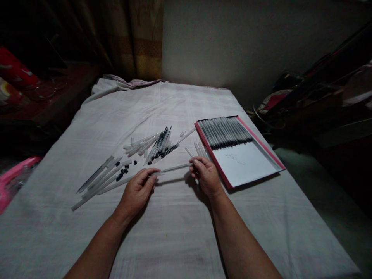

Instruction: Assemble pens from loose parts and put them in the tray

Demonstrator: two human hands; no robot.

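Note:
Both my hands hold one clear pen barrel (174,168) level just above the white cloth. My left hand (138,190) pinches its left end, and my right hand (205,175) is closed round its right end. Left of my left hand lie several clear barrels (100,179) and a few small black caps (124,171). Beyond the hands is a loose pile of refills and barrels (158,144). A red-rimmed white tray (247,161) to the right of my right hand holds a neat row of assembled pens (225,131) along its far end.
The white cloth covers a table (174,232) that ends near a wall and curtain at the back. A pink object (11,174) sits off the left edge. Dark clutter and bags (305,97) stand to the right.

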